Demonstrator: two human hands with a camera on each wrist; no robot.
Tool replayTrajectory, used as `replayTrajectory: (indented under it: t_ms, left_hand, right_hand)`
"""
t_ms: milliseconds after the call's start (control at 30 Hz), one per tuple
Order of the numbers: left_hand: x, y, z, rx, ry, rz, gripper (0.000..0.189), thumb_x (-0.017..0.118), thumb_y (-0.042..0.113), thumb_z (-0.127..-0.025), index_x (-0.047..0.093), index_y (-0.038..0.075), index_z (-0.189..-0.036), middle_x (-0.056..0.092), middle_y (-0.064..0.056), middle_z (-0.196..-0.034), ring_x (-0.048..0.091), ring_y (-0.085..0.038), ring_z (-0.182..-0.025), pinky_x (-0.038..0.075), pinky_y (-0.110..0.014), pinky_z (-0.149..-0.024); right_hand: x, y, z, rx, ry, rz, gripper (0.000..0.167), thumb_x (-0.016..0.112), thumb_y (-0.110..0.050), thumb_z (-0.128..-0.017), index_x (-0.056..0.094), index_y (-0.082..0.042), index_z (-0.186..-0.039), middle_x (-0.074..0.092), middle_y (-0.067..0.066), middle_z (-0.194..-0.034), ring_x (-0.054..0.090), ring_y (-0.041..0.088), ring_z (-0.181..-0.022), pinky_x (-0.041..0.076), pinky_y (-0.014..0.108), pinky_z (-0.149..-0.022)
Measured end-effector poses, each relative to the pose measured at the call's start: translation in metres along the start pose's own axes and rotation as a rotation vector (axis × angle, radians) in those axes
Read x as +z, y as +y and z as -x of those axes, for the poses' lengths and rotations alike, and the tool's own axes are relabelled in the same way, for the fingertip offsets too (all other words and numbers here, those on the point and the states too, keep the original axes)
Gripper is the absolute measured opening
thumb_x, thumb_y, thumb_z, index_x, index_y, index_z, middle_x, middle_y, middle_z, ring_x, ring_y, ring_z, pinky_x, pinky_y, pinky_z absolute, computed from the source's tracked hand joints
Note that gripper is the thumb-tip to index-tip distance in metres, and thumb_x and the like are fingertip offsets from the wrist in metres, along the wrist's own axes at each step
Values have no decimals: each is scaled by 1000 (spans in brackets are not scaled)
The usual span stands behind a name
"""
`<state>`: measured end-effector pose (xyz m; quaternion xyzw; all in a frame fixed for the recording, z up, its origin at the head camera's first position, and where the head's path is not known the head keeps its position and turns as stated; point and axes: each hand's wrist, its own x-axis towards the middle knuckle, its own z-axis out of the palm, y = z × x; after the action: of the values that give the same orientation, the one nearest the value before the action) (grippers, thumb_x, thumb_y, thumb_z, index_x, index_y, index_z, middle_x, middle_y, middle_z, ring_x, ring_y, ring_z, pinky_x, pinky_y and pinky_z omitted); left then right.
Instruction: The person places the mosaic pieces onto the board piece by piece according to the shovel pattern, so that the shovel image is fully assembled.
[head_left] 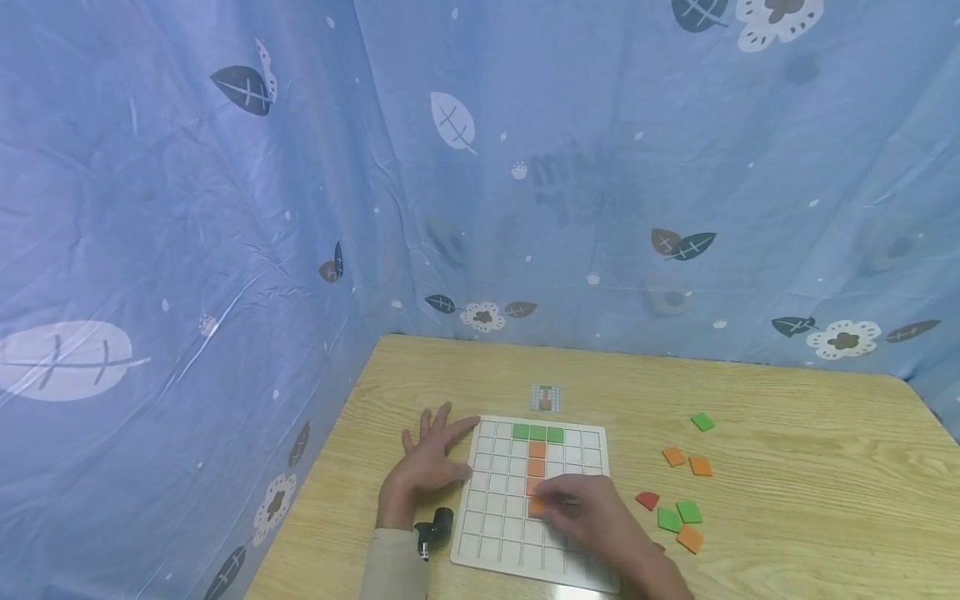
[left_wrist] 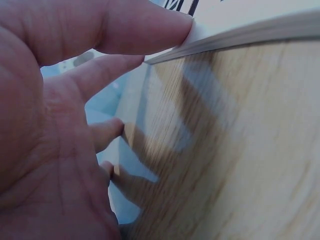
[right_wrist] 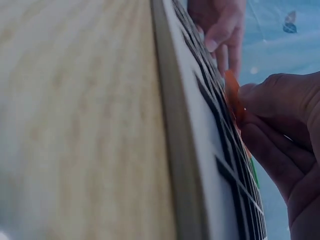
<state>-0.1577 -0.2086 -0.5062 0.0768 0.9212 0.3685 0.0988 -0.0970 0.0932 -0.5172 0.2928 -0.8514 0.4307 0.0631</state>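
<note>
A white grid board (head_left: 491, 527) lies on the wooden table. Three green square tiles (head_left: 537, 432) sit in a row in its top cells, with orange square tiles (head_left: 537, 467) in a column below the middle one. My right hand (head_left: 592, 510) pinches an orange square tile (right_wrist: 233, 95) between thumb and fingers, at the lower end of that column. In the right wrist view this tile stands tilted against the board's surface. My left hand (head_left: 429, 463) has its fingers spread, and its thumb and index fingertip touch the board's left edge.
Above the board lies a small printed pattern card (head_left: 546, 398). Loose tiles are scattered to the right: green (head_left: 690, 512), orange (head_left: 701, 466) and a red rounded piece (head_left: 647, 500). A black device (head_left: 442, 525) is by the left wrist. Blue patterned curtains (head_left: 570, 208) border the table.
</note>
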Motion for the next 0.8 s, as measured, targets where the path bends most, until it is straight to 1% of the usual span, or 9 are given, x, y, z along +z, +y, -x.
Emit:
replayTrajectory:
  t_ms: [100,167,300,567,667,767,800]
  left_hand:
    - [0,0,0,3,-1,0,89,78,12,-74,59,26,-160,15,-22,-183,-6,-53,-169,-16,-84,-123]
    - [-1,1,0,2,-4,-2,89,78,12,-74,58,27,-160,15,-22,-183,-7,-53,-169,-16,-84,-123]
    - [-1,1,1,4,-4,-3,89,78,12,-74,58,26,-160,15,-22,-183,-7,-53,-169,-16,-85,-122]
    - [-1,-1,-1,17,-6,2,88,76,12,-75,58,25,-160,15,-23,-183,-7,-55,-168,-17,-85,-122]
    - [-1,-2,0,42,2,27,88,76,12,-74,59,24,-159,16,-27,-181,-7,-58,-167,-19,-86,-120]
    - [-1,-1,1,60,19,47,88,76,12,-73,60,26,-158,17,-29,-180,-7,-61,-165,-22,-87,-118]
    - [1,-4,0,76,27,50,88,76,12,-73,60,27,-158,17,-30,-180,-7,-62,-165,-22,-88,-116]
  right_hand:
    - [3,-1,0,-21,12,38,30,86,3,-83,85,-16,-105,84,-8,-102,77,4,-99,67,32,-87]
    - [5,-2,0,-20,14,56,29,86,3,-83,85,-17,-104,84,-8,-102,76,3,-98,67,31,-86]
    - [7,-2,1,-41,18,84,28,87,1,-84,84,-17,-105,83,-9,-103,77,4,-98,67,31,-87]
    - [9,-4,0,-111,32,76,32,88,3,-81,83,-14,-108,83,-6,-104,76,7,-97,66,30,-86]
    - [10,-5,0,-110,27,67,32,87,4,-81,83,-14,-108,83,-6,-104,76,6,-97,66,29,-86]
    - [12,-6,-1,-107,21,42,31,87,5,-82,83,-14,-107,83,-6,-104,76,5,-98,66,29,-87]
    - [12,-6,-1,-103,18,37,31,86,5,-83,83,-15,-106,83,-6,-104,76,5,-98,66,28,-87]
